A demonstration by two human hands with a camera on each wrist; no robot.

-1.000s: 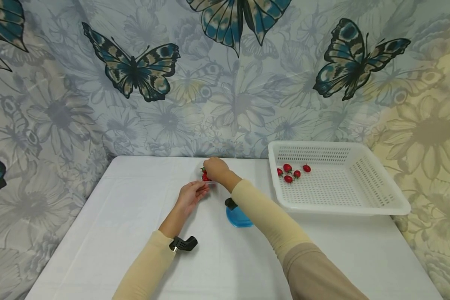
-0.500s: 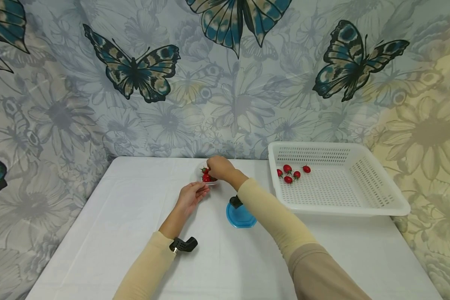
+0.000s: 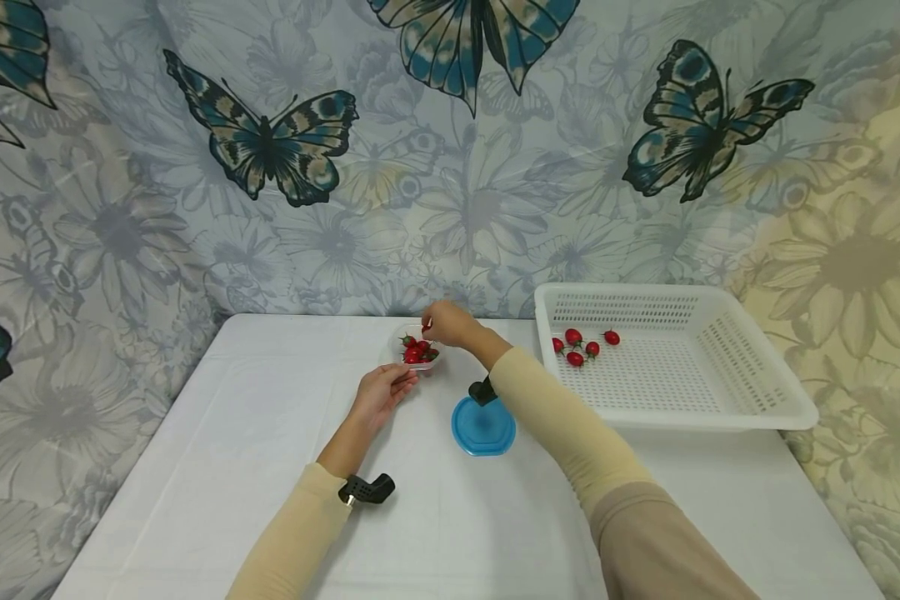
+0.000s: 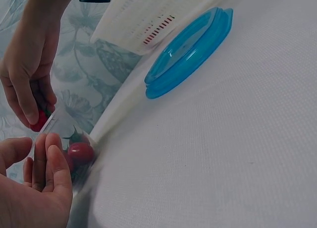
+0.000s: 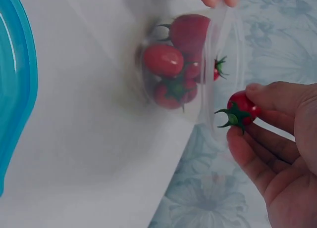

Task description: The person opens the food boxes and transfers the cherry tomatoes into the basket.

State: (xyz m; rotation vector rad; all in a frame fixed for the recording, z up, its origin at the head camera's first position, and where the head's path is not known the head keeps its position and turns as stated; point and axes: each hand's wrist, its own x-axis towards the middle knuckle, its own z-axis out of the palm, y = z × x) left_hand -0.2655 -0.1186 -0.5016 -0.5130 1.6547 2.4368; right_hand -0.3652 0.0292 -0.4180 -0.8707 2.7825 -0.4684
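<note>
In the head view, my left hand (image 3: 381,395) holds the near rim of a small clear plastic container (image 4: 79,181), with the thumb at the rim and the fingers along the outer wall. Several red cherry tomatoes (image 5: 163,60) with green stems sit inside it. My right hand (image 3: 450,324) is just above the container's far right side. Its thumb and fingertips pinch one cherry tomato (image 5: 241,108), green calyx turned toward the container opening in the right wrist view. A blue lid (image 3: 483,427) lies on the table to the near right of the container.
A white perforated plastic basket (image 3: 720,417) stands at the right back of the table, with several cherry tomatoes (image 3: 574,359) at its left end. White cloth covers the table (image 3: 217,467). Behind it hangs a butterfly-patterned backdrop (image 3: 487,208).
My right hand has drawn right and slightly back from over the container, uncovering more of the tomatoes and the blue lid. My left hand stays in place at the rim.
</note>
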